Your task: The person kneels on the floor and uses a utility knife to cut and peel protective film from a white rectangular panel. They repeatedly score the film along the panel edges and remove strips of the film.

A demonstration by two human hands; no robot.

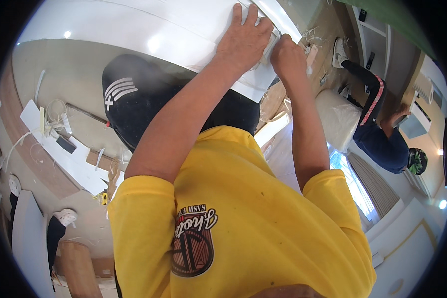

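Left grip point(244, 42) spread wide on panel point(149, 27), twelve o'clock, right grip point(288, 57) curled, one o'clock, cannot tell if holding anything

At 12 o'clock the person's left hand point(246, 39) lies spread on a glossy white panel point(184, 30), fingers pointing up. At 1 o'clock the right hand point(289, 57) is curled into a fist beside the panel's edge; whether it grips anything is hard to tell, as the fingers are mostly hidden. A dark-clad knee point(126, 94) sits at 10 o'clock beneath the panel. Pale offcuts point(79, 169) litter the floor toward 9 o'clock, with a yellow tape measure point(103, 198) near them at 8. A co-worker point(382, 149) in dark clothes and a patterned cap crouches or sits at 3 o'clock.
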